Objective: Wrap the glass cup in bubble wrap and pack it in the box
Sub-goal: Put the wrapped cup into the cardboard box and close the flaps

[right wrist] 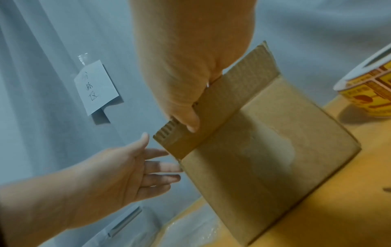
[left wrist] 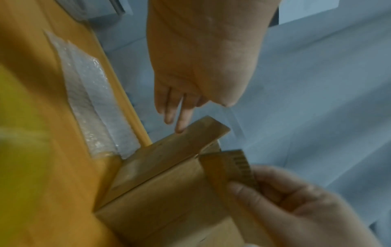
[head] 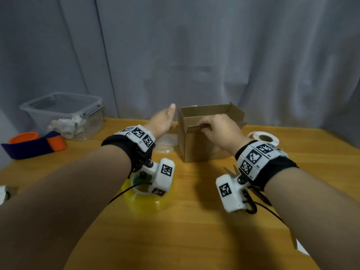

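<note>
Grey curtain cloth hangs behind a yellow wooden counter (head: 194,240), and everything the hands are busy with sits at its far edge, straight ahead of both forearms.

Biggest of the task's things is the cardboard box (head: 196,145): plain brown, corrugated edges showing, standing upright with its mouth open to the ceiling and its flaps up or turned outward. It stands between the two hands, nearer the right one. The right hand (head: 220,129) reaches over the near wall and pinches the near flap (right wrist: 213,107), thumb on the outside and fingers curled behind it. The left hand (head: 163,119) is just beside the box's left wall, fingers straight and spread, holding nothing; in the left wrist view two fingertips (left wrist: 182,128) meet the left flap (left wrist: 175,150), which leans outward.

Next in size, the bubble wrap (left wrist: 93,107) lies flat on the counter just left of the box, under and beyond the left hand, its long side running away from the person. It is clear and crinkled, with nothing rolled in it that I can make out.

No glass cup can be made out in any view; whether it lies inside the box cannot be told, since the inside is hidden. My judgement is that the flaps are being spread to ready the mouth, and the left hand is the nearer one for the wrap.
</note>
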Demonstrator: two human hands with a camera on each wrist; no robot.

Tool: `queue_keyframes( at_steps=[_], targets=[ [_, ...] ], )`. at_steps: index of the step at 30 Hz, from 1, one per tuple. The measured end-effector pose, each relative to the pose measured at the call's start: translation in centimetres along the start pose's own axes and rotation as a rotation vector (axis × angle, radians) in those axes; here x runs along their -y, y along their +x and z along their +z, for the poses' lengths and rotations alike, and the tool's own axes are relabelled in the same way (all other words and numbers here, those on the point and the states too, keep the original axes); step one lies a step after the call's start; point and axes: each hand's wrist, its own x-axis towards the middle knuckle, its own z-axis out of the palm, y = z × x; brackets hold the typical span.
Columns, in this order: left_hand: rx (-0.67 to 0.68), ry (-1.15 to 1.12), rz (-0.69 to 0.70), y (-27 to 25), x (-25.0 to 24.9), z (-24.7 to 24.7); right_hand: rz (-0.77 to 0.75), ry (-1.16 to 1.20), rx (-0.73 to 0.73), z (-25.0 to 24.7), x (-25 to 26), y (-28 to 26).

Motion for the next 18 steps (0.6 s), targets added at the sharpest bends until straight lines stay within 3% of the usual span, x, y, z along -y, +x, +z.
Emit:
queue_keyframes(
  at_steps=[2, 7, 13, 18],
  targets=[
    [0.018, 0.216, -0.021, -0.5, 0.6, 0.3, 0.006, 0.000, -0.070, 0.9, 0.4, -0.5],
    [0.272, 0.647, -0.070, -0.9, 3.0, 2.1, -0.003, -0.105, -0.121, 2.1, 1.1, -0.8],
    [0.428, 0.733, -0.108, 0.5, 4.7, 3.3, 0.012, -0.118, -0.086, 1.8, 0.7, -0.1],
    [0.430, 0.706, -0.181, 1.7, 6.1, 3.4, 0.034, -0.082, -0.078, 2.5, 0.2, -0.2]
  ],
)
